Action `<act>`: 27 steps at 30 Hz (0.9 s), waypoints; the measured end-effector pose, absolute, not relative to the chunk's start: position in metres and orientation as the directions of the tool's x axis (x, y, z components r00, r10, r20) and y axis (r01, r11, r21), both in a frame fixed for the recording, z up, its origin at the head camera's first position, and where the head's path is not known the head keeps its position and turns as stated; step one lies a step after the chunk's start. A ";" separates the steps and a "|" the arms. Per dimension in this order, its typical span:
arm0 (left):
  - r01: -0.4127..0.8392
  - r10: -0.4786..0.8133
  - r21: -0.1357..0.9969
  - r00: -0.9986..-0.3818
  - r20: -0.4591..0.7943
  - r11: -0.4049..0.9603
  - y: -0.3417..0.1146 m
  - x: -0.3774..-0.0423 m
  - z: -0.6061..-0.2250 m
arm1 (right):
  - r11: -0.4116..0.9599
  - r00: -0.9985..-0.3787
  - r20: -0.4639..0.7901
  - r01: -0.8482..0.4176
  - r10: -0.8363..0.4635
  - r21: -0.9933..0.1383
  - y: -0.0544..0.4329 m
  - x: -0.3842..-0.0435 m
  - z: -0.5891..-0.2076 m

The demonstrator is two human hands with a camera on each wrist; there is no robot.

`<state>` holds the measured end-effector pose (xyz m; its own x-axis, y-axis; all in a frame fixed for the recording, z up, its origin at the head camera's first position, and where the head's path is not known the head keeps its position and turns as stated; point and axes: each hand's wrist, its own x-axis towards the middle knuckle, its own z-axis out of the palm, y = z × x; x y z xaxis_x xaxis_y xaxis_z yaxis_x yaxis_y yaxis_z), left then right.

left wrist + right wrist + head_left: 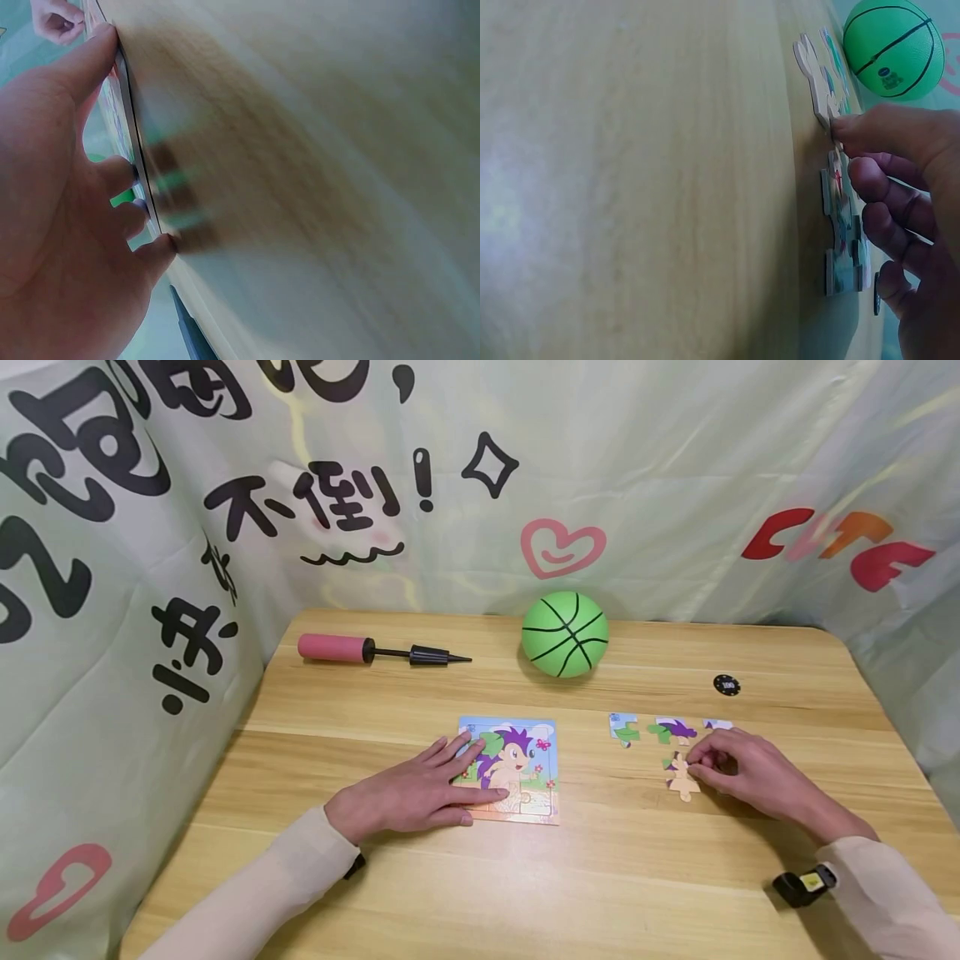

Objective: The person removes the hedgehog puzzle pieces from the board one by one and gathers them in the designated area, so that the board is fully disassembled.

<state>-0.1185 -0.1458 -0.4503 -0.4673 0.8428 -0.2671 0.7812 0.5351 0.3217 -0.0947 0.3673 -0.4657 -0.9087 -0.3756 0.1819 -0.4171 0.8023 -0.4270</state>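
Okay, your left hand point(412, 789) spreads fingers wide over the puzzle point(538, 783)'s left edge; right hand point(753, 772) pinches a peach piece point(682, 785), roomy tabletop point(596, 802) between.

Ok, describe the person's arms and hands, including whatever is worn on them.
Long, plain, pale beige sleeves cover the left forearm and right forearm. The left hand and right hand wear no gloves. At the right wrist is a boxy black camera with a yellow patch; at the left, only a small black part shows.
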 end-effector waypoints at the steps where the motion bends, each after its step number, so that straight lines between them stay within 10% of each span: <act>1: 0.781 0.843 0.322 -0.468 -0.267 0.535 -0.146 -0.119 -0.450 | 0.805 -0.910 0.179 -0.414 -0.373 -0.425 0.368 -0.095 -0.465; 27: 0.795 0.859 0.327 -0.455 -0.234 0.511 -0.147 -0.117 -0.451 | 0.752 -0.893 0.269 -0.450 -0.361 -0.481 0.293 -0.101 -0.450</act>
<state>-0.1167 -0.1468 -0.4508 -0.4553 0.8590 -0.2342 0.7951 0.5107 0.3271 -0.1005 0.2935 -0.4496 -0.8927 -0.3614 0.2693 -0.4498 0.7525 -0.4811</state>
